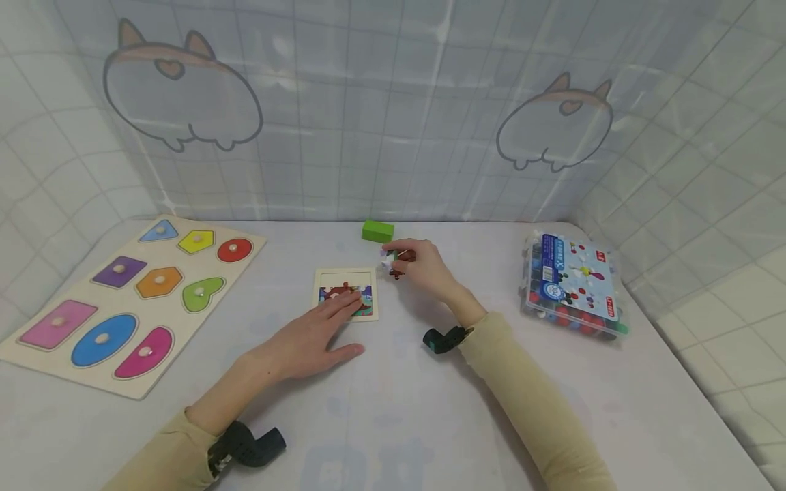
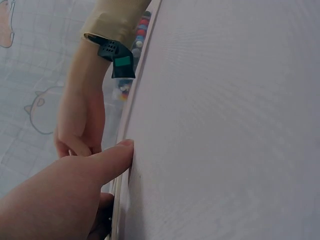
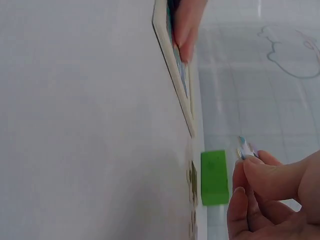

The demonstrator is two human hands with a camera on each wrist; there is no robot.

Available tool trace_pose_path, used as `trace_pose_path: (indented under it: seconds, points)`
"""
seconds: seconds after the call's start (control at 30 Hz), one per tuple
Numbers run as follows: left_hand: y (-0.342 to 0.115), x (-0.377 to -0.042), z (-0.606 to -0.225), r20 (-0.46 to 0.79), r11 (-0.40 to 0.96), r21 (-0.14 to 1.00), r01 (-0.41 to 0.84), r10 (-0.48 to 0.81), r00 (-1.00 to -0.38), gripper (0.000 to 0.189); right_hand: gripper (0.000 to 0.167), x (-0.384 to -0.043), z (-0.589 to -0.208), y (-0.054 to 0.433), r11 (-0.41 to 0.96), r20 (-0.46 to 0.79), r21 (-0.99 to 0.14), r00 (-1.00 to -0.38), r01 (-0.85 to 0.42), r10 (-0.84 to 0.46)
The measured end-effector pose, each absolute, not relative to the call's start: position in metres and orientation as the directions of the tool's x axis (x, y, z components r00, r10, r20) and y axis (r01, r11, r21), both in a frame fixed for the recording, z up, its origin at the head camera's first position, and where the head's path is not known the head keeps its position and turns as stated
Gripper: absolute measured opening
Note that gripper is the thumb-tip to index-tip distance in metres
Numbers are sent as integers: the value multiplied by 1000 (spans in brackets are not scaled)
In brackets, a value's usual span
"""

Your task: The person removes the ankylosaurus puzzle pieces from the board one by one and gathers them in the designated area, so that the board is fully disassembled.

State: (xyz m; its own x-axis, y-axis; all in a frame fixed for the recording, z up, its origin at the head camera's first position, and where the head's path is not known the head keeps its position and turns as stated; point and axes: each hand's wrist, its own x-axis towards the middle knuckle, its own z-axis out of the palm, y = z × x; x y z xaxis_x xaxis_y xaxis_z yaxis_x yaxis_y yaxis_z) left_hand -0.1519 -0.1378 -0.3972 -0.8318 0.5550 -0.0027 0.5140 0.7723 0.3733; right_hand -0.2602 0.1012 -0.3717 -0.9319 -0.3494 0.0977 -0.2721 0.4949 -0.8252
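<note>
A small jigsaw puzzle in a pale square frame (image 1: 316, 281) lies on the table, its lower part filled with colourful pieces and a bare band along its top. My left hand (image 1: 307, 344) rests flat over it, straight fingertips on the picture and thumb out to the side on the table. Just right of the frame, my right hand (image 1: 426, 269) pinches a puzzle piece (image 3: 245, 148) between thumb and fingertips, raised above the table. Loose brown puzzle pieces (image 3: 193, 182) lie on the table beneath this hand, partly hidden by it in the head view.
A green block (image 1: 377, 231) stands behind the right hand, near the back wall. On the left lies a knobbed shape board (image 1: 205, 256) with several coloured shapes. To the right sits a clear plastic box (image 1: 574, 283) of coloured balls with a printed label.
</note>
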Motion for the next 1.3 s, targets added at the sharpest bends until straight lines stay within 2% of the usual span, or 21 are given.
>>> trace_pose_path:
  seconds: [0.2, 0.57, 0.87, 1.07, 1.3]
  points:
    - [-139, -151, -398, 1, 771, 371, 518, 557, -830, 79, 33, -259, -371, 128, 453, 93, -865, -956, -216, -278]
    - [-137, -151, -399, 0, 768, 371, 522, 562, -827, 80, 36, -259, -380, 179, 483, 88, -860, -980, -166, -180]
    - [-139, -152, -396, -14, 779, 376, 502, 546, -838, 81, 35, -267, -386, 184, 520, 99, -836, -981, -172, -166]
    - [-138, -152, -396, -18, 777, 382, 500, 547, -837, 80, 37, -267, -392, 186, 598, 137, -774, -977, -207, -162]
    - [-138, -152, -395, -16, 772, 392, 499, 549, -836, 80, 30, -268, -398, 186, 627, 165, -749, -976, -216, -139]
